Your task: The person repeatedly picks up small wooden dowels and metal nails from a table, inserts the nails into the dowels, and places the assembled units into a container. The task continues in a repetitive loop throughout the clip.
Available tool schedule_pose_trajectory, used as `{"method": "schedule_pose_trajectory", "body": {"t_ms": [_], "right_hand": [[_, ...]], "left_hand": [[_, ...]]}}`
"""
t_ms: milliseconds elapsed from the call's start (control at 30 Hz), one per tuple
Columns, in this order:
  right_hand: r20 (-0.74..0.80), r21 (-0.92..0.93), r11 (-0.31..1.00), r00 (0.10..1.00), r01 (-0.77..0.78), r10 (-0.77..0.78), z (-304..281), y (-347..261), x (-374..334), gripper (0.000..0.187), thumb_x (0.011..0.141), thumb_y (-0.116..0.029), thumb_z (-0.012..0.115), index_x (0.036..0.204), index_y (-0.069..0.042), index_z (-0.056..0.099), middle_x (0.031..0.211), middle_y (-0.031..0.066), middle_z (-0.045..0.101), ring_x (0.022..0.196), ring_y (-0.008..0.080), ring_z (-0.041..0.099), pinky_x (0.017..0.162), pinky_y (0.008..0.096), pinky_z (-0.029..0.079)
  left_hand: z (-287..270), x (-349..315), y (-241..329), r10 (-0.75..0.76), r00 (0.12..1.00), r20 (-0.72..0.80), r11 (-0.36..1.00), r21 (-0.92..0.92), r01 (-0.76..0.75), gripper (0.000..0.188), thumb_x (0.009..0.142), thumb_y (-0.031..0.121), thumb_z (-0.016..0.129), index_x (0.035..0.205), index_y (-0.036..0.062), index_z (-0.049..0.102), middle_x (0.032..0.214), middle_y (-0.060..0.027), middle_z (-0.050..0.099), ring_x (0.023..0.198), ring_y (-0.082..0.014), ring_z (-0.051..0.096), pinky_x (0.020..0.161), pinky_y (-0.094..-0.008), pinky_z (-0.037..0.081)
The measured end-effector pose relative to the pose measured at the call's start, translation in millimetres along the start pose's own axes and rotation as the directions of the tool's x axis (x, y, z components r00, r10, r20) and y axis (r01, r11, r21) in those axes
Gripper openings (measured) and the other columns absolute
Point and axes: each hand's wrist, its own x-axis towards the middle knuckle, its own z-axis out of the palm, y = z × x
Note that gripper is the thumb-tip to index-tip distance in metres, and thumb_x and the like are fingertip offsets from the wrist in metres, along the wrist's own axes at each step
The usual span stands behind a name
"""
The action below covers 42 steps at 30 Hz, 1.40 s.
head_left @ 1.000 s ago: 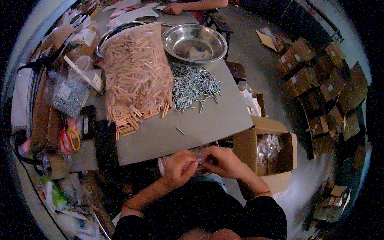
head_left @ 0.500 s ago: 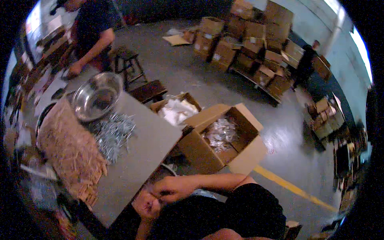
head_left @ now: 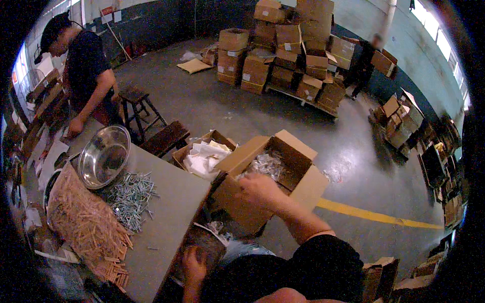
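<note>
Our right hand [head_left: 260, 191] is at the box [head_left: 307, 188], likely moving bags [head_left: 269, 165]; the next move calls for lifting clear. We can't tell whether its fingers or our left hand's [head_left: 194, 267] pinch anything.

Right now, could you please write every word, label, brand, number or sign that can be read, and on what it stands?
No text is readable.
White labels on the stacked cardboard boxes: too small and blurred.
White papers and red sign on the back wall: too small to read.
Open cardboard box at the right hand: I can make out no print.
</note>
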Motion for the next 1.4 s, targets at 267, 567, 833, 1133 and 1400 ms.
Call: {"method": "schedule_pose_trajectory", "body": {"t_ms": [267, 567, 833, 1133, 1400], "right_hand": [[-0.152, 0.602, 0.238, 0.402, 0.762, -0.903, 150, -179, -34, 0.028, 0.071, -0.019, 0.061, 0.095, -0.004, 0.056, 0.086, 0.0210, 0.059, 0.091, 0.0399, 0.055, 0.078, 0.0497, 0.044], [-0.191, 0.816, -0.161, -0.005, 0.556, -0.982, 174, -307, -70, 0.033, 0.072, -0.020, 0.060, 0.099, -0.004, 0.054, 0.086, 0.0223, 0.059, 0.092, 0.0422, 0.055, 0.078, 0.0534, 0.043], [-0.185, 0.837, -0.168, -0.021, 0.520, -0.983, 174, -313, -75, 0.033, 0.072, -0.021, 0.059, 0.101, -0.005, 0.053, 0.086, 0.0222, 0.059, 0.091, 0.0419, 0.055, 0.077, 0.0530, 0.043], [-0.192, 0.836, -0.168, -0.007, 0.522, -0.981, 172, -312, -73, 0.034, 0.073, -0.021, 0.059, 0.102, -0.005, 0.053, 0.086, 0.0221, 0.059, 0.090, 0.0417, 0.056, 0.075, 0.0525, 0.044], [-0.182, 0.833, -0.148, 0.010, 0.532, -0.983, 172, -308, -70, 0.034, 0.073, -0.022, 0.058, 0.103, -0.005, 0.052, 0.086, 0.0219, 0.060, 0.088, 0.0414, 0.056, 0.074, 0.0521, 0.044]], "left_hand": [[47, 23, -38, 0.060, 0.996, 0.063, 0.995, 0.081, -0.065, 0.042, 0.078, 0.018, 0.059, 0.114, -0.0016, 0.049, 0.125, -0.0226, 0.040, 0.112, -0.0417, 0.043, 0.093, -0.0457, 0.039], [45, 50, -20, 0.071, 0.992, 0.101, 0.991, 0.104, -0.082, 0.047, 0.079, 0.017, 0.056, 0.120, -0.0042, 0.046, 0.130, -0.0310, 0.035, 0.118, -0.0447, 0.038, 0.098, -0.0461, 0.035], [61, 56, -27, 0.059, 0.998, 0.031, 0.996, 0.072, -0.062, 0.048, 0.079, 0.017, 0.058, 0.121, -0.0038, 0.046, 0.128, -0.0315, 0.039, 0.117, -0.0455, 0.039, 0.099, -0.0474, 0.033], [66, 52, -47, 0.177, 0.984, -0.028, 0.982, 0.065, -0.175, 0.047, 0.079, 0.019, 0.057, 0.118, -0.0056, 0.047, 0.126, -0.0328, 0.040, 0.116, -0.0461, 0.039, 0.098, -0.0479, 0.033], [64, 53, -46, 0.127, 0.992, -0.019, 0.989, 0.085, -0.125, 0.046, 0.079, 0.020, 0.058, 0.115, -0.0061, 0.049, 0.121, -0.0297, 0.046, 0.117, -0.0436, 0.039, 0.099, -0.0477, 0.032]]}}
